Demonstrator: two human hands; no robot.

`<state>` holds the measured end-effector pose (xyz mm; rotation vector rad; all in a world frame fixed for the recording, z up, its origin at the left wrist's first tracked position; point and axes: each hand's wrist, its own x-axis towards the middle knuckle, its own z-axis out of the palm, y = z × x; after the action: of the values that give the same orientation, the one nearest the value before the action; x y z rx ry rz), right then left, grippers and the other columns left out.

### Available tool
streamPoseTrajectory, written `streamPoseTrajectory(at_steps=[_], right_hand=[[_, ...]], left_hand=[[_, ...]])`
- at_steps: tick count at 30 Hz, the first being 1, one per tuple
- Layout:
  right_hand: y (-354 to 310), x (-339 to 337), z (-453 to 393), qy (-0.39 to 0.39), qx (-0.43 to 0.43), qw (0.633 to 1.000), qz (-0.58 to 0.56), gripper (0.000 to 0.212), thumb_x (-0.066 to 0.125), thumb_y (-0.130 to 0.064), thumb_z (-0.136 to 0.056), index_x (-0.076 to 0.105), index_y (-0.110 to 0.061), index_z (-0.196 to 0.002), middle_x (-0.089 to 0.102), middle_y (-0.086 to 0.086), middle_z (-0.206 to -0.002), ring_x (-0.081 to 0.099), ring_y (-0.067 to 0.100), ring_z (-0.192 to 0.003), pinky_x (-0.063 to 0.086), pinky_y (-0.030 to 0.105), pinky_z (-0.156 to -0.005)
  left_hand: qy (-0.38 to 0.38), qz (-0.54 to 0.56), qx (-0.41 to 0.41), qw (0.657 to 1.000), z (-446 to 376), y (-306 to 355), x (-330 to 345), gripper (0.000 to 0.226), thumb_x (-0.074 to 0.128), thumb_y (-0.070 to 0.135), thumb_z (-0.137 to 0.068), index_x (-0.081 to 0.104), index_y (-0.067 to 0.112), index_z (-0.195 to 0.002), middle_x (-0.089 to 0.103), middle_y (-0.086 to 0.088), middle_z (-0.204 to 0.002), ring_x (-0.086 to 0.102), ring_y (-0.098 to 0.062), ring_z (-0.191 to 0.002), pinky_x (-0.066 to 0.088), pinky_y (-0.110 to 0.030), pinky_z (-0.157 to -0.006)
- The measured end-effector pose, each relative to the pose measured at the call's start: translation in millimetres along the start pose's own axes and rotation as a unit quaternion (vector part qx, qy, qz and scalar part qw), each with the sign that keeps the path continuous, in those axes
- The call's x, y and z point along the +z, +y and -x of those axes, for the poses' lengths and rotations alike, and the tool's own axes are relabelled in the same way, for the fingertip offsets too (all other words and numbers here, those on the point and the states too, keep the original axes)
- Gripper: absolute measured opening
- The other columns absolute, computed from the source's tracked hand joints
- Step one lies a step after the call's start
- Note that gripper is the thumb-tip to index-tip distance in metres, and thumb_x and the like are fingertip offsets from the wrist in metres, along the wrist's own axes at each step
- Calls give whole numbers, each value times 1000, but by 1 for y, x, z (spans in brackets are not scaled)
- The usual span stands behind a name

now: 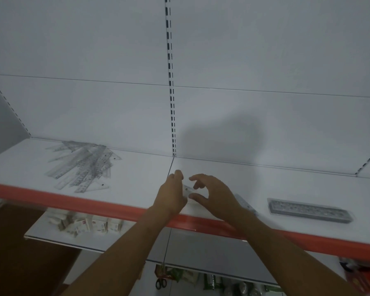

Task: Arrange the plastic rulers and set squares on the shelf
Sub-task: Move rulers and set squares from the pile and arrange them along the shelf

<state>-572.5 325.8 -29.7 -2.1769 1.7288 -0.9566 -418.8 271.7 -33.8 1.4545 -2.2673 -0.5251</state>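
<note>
Both hands met at frame centre: left hand (173, 194) pinched a clear ruler (242, 202) lying on the shelf (137, 180); right hand (212, 194) hovered released. Slick plastic might slip off the red edge.

Small boxes (88, 225) on lower shelf, scissors (160, 283) w/ green packets (209, 282) below

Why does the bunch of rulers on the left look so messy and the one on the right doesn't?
The left pile of rulers and set squares is fanned out, pieces crossing at many angles. The right ruler stack is one tidy, darker bundle. Both lie flat on the same white shelf.
</note>
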Motion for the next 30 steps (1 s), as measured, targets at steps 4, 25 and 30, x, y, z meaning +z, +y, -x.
streamPoseTrajectory(at_steps=[4,25,30], right_hand=[[9,-15,7,-14,-5,1000,6,18,68,-29,-86,66,-19,-101,64,-11,-88,53,-4,-75,36,7,-71],[96,-72,92,44,156,978,131,18,70,-36,-84,63,-24,-94,62,-15,-84,56,7,-79,41,24,-71],[97,-65,89,32,140,973,178,18,69,-36,-83,65,-22,-94,66,-12,-83,58,11,-83,33,24,-76]], left_hand=[[-5,7,36,999,-3,21,9,55,75,17,-79,37,16,-118,50,-5,-115,53,-16,-85,46,-22,-73],[-79,85,101,988,-3,79,68,20,63,13,-88,53,19,-105,61,1,-98,57,-15,-86,52,-33,-80],[-80,53,93,991,-4,79,71,19,58,9,-90,53,15,-108,62,-4,-103,57,-18,-91,50,-32,-82]])
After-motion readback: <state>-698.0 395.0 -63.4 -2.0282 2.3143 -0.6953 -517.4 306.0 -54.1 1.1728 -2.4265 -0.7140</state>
